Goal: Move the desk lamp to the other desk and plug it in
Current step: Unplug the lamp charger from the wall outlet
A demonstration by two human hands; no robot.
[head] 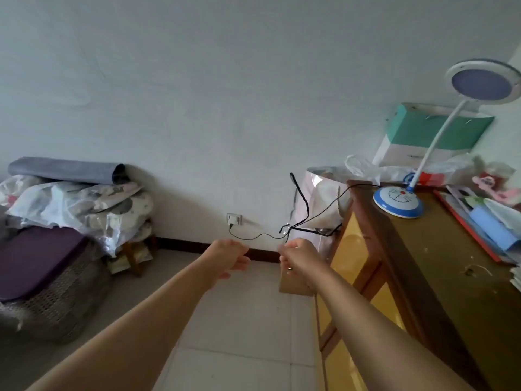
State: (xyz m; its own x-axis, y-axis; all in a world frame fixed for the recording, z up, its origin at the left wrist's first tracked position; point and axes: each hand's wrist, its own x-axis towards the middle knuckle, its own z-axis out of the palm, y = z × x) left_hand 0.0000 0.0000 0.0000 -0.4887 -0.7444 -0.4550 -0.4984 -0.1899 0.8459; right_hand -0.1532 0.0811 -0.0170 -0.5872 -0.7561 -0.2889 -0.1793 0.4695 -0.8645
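Lamp [400, 203] on cluttered brown desk [439, 249]; right hand [298, 258] pinching cord [253, 237], left hand [228, 256] loosely curled.

At far left a rolled grey mat [66, 170] lies on top of floral bedding in clear plastic [84, 204], beside a purple cushion [36, 258] on a woven basket [53, 309]. A green and white paper bag [431, 134] leans against the far wall at right, with crumpled clear plastic bags [363, 167] before it. A light blue box [493, 230] lies at the right edge.
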